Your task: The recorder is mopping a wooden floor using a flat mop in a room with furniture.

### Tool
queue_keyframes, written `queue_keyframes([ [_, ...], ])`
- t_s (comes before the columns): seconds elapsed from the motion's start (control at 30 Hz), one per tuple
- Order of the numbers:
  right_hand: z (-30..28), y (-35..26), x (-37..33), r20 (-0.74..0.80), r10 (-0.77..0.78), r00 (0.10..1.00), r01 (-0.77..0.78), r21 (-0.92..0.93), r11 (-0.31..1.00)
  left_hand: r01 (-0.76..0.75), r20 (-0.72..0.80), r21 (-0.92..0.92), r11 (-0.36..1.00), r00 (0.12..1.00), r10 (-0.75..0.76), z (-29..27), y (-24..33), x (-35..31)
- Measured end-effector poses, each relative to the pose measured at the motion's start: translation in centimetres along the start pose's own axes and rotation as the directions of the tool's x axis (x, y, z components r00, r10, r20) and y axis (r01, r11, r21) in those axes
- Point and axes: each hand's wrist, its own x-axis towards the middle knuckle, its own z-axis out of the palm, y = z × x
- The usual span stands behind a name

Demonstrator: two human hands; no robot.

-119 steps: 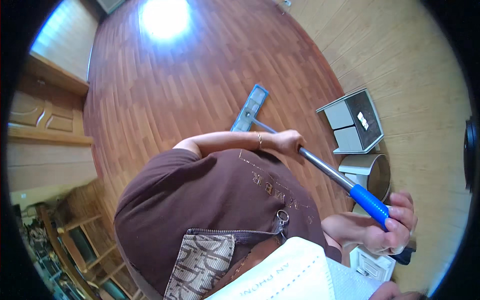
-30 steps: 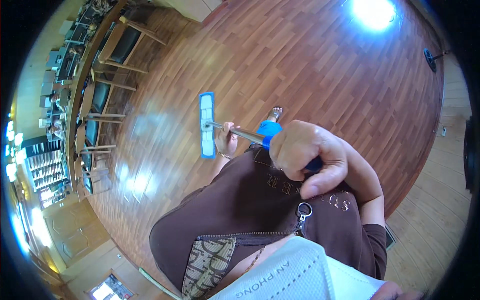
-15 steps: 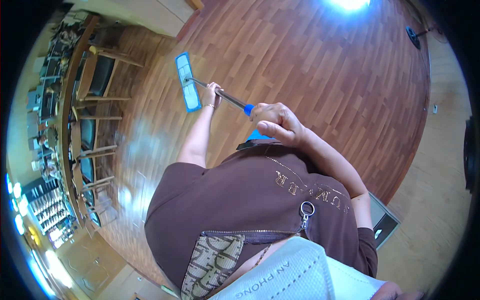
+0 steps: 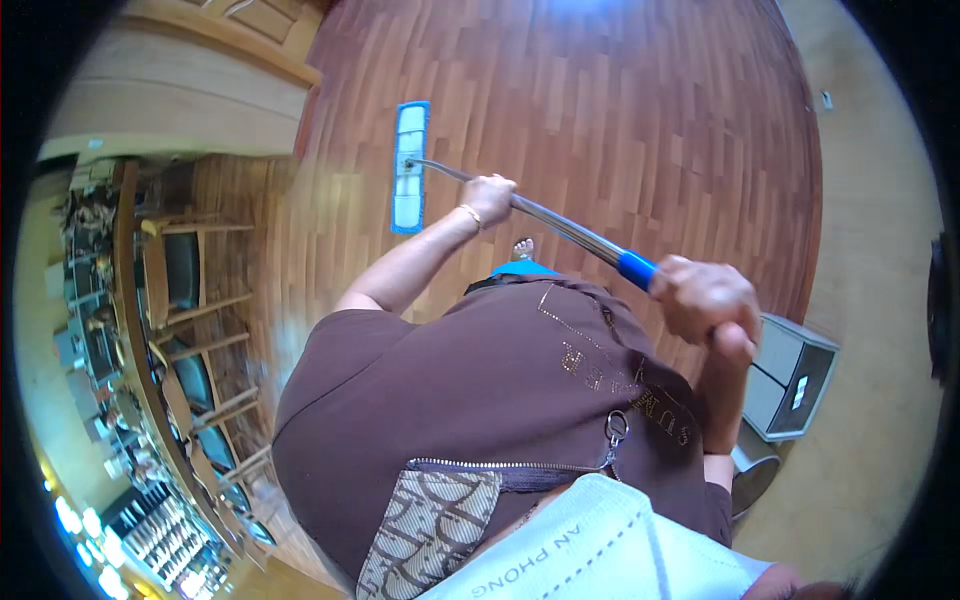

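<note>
hands first: the left hand (image 4: 488,201) is curled closed around the metal pole (image 4: 572,230) of a flat mop, fairly low on it, and the right hand (image 4: 708,302) is wrapped in a fist around the blue grip (image 4: 636,268) at the top end, with the thumb side toward the camera. the mop head (image 4: 409,190), a long narrow rectangle with a blue fringe and a pale plate on top, lies flat on the floor out ahead and a bit to the left, pole slanting up from its middle.

the floor (image 4: 640,150) is reddish-brown wood planks in staggered strips, kinda shiny, with a bluish glare at the top edge. one bare-toed foot (image 4: 523,249) pokes out past the brown shirt (image 4: 480,390), just below the left hand.

as for the room, on the left there's a long wooden tabletop (image 4: 140,300) crowded with stuff too small to make out, and a row of wooden chairs (image 4: 183,270) with dark padding along it. paneled wood door (image 4: 265,25) upper left, bright lights (image 4: 75,520) lower left. on the right, a small grey cabinet (image 4: 790,375) near a pale wall (image 4: 870,250), with a rounded bin-like thing (image 4: 755,475) right beside it.
</note>
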Motion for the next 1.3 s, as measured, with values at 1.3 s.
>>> queue_keyframes([
  [1.3,3.2,-8.6,-22.3,-0.279,-0.555,0.783,0.118,-0.810,0.574,-0.462,-0.031,-0.224,0.858,0.883,0.468,3.1,28.3,6.2],
])
